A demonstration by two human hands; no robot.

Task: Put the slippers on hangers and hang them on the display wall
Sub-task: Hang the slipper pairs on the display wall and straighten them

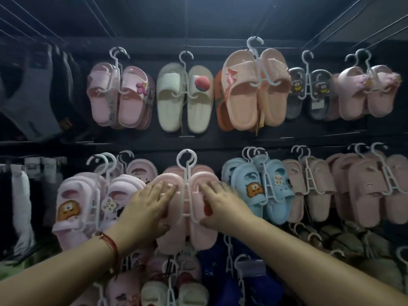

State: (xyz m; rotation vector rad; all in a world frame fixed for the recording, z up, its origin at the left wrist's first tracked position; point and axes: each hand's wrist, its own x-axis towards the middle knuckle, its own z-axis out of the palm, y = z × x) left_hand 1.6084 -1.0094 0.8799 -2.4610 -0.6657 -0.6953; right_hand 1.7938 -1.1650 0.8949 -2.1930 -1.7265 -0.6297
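A pair of plain pink slippers (204,237) hangs on a white hanger (186,195) in the middle of the display wall's second row. The hanger's round hook (185,159) sits at the dark rail. My left hand (148,206) lies flat over the left slipper, fingers stretched toward the hanger's stem. My right hand (223,204) lies flat on the right slipper (196,204), thumb low on its front. Both hands press on the pair and cover much of it.
The display wall (154,142) is crowded with hung pairs: pale pink bear slippers (72,206) at left, blue bear slippers (254,191) at right, a cream pair (185,98) and a peach pair (254,89) above, more below. Dark garments (33,89) hang far left.
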